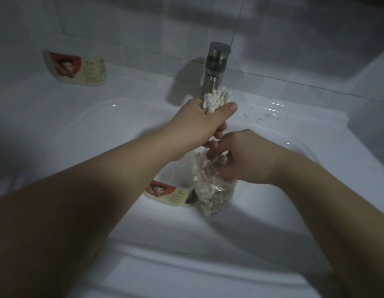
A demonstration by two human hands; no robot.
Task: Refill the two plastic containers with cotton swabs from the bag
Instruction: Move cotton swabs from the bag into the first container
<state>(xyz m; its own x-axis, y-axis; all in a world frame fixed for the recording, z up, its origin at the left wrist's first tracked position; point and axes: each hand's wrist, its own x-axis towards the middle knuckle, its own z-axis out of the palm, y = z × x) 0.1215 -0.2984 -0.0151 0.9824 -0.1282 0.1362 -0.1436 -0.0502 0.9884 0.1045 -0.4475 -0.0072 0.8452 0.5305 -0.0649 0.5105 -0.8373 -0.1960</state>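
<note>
My left hand point(199, 123) grips a thick bundle of cotton swabs point(214, 100), their white tips sticking up in front of the tap. Just below it, my right hand point(242, 155) holds the top of a clear plastic bag point(212, 192) that hangs in the basin with several swabs inside. One plastic container point(167, 193) with a red and cream label lies in the basin, left of the bag and partly hidden by my left forearm. A second labelled container point(78, 68) lies on the sink ledge at the back left.
A white ceramic sink point(96, 130) fills the view, with a steel tap point(214, 67) at the back centre. Tiled wall rises behind. A dark drain part shows between the basin container and the bag. Small specks lie on the ledge right of the tap.
</note>
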